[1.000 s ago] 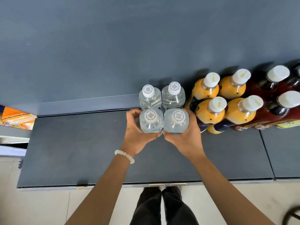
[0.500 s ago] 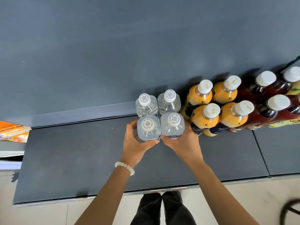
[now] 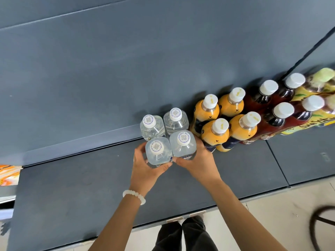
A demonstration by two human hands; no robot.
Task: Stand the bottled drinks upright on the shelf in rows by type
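Several clear water bottles stand upright in a block on the dark grey shelf (image 3: 76, 192). My left hand (image 3: 145, 169) grips the front left water bottle (image 3: 158, 153). My right hand (image 3: 199, 163) grips the front right water bottle (image 3: 183, 144). Two more water bottles (image 3: 164, 124) stand right behind them against the back panel. To the right stand several orange juice bottles (image 3: 223, 120) in two rows, then several dark red tea bottles (image 3: 279, 105), all with white caps.
Yellow-labelled bottles (image 3: 322, 82) sit at the far right edge. An orange package (image 3: 9, 174) lies on a lower surface at the left. The shelf's front edge runs above a pale floor, where my legs (image 3: 183, 234) show. A dark curved object (image 3: 320, 223) sits at the bottom right.
Both hands have kept their hold on the two front water bottles. The bottles sit slightly farther back and right in the frame, mostly as my head has turned.
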